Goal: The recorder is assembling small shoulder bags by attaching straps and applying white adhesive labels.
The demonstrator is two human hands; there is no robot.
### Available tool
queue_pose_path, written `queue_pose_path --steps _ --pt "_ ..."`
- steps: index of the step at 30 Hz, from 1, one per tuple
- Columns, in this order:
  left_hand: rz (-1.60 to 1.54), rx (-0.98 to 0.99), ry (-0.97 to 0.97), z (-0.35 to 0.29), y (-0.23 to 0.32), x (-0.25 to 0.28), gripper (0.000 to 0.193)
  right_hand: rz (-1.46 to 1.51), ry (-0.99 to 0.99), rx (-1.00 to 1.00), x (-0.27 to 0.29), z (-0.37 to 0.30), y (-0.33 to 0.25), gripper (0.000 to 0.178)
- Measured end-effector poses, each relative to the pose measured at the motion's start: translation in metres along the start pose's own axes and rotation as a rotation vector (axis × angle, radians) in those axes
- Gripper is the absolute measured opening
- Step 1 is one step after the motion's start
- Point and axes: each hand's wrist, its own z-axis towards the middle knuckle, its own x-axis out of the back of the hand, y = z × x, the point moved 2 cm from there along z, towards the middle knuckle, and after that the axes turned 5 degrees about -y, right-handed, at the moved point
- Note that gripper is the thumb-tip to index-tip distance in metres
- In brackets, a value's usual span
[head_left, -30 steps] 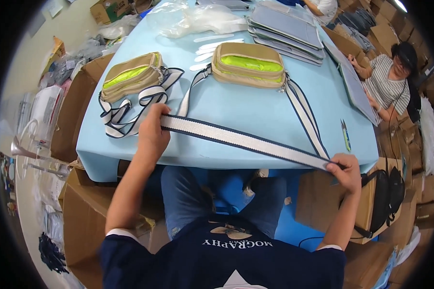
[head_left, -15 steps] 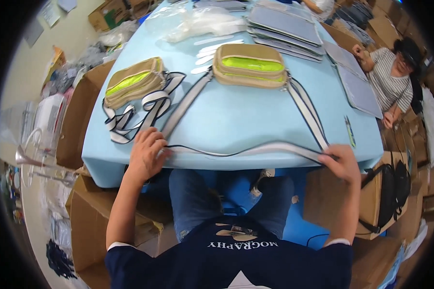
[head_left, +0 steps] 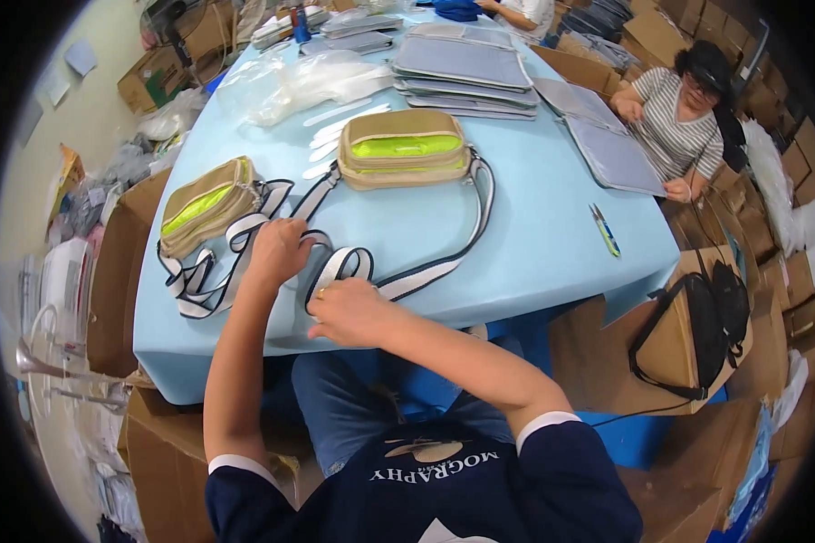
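A tan waist-pack style bag (head_left: 403,176) with a lime-green front panel lies on the table, its white-and-navy shoulder strap (head_left: 426,279) looping round to the right and back toward me. My left hand (head_left: 279,251) is closed on the strap left of the bag, its fingertips partly hidden. Nearer the table's front edge, my right hand (head_left: 349,312) also grips this strap, which curls up in a loop beside its fingers. A second, matching bag (head_left: 210,210) rests at the left, its strap (head_left: 195,294) bunched in front of it and passing close to my left hand.
Grey flat pouches (head_left: 462,65) are stacked at the back, with clear plastic bags (head_left: 321,89) and white strips (head_left: 326,136) near them. Thread snips (head_left: 606,232) lie at the right. A co-worker (head_left: 679,118) handles a grey pouch (head_left: 611,154). Cardboard boxes (head_left: 122,271) flank the table.
My right hand has swung left across my body with the strap, close to my left hand. The stretched strap now hangs in loops. The view has shifted, too.
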Motion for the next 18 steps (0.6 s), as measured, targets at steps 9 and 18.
queue_pose_path --steps 9,18 --pt "-0.199 -0.197 0.168 -0.016 0.009 0.012 0.045 -0.016 0.38 -0.159 0.041 -0.104 0.079 0.03" --pt "-0.242 -0.528 -0.095 -0.018 0.026 0.017 0.043 0.007 0.241 -0.004 0.055 -0.116 0.093 0.021"
